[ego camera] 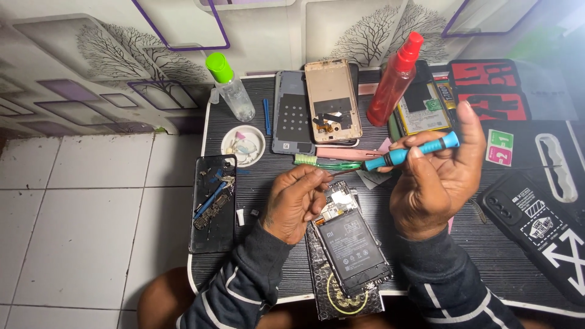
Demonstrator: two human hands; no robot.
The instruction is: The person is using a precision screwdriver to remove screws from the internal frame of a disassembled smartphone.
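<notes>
Opened phone (353,247) with its black battery showing sits on the dark desk (487,268) at about 6 o'clock, on a bubble-wrap pouch (329,292); left hand (297,204) rests on the phone's top edge, fingers pinched narrow right by the screwdriver tip; right hand (436,183) is closed around a blue-handled screwdriver (405,155), which slants down toward 8 o'clock to the phone's top; at 12 o'clock lies a gold phone frame (332,100) beside a red spray bottle (396,79); a green-capped clear bottle (231,88) at 11; a small white dish (243,146) below it; a cracked phone (213,204) at 9.
</notes>
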